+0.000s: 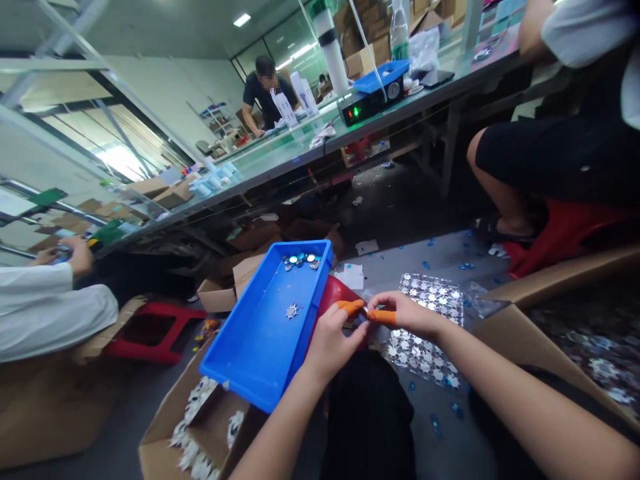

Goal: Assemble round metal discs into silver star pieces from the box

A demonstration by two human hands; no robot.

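My left hand [331, 338] and my right hand [407, 312] meet in front of my knees, each with an orange finger cot. Their fingertips pinch together around something small, mostly covered by the fingers and too small to name. Just left of them a blue tray [250, 333] rests at a tilt. One silver gear-shaped piece [292, 311] lies in its middle, and several small round metal parts [300, 260] are gathered at its far end. Beneath my right forearm is a clear sheet [430, 293] filled with rows of silver gear-shaped pieces.
An open carton [165, 427] with white pieces stands below the tray; another carton [505, 333] full of shiny pieces is at right. Red stools [150, 333] hold seated people on both sides. A long workbench [280, 167] crosses behind. Blue bits [435, 423] litter the floor.
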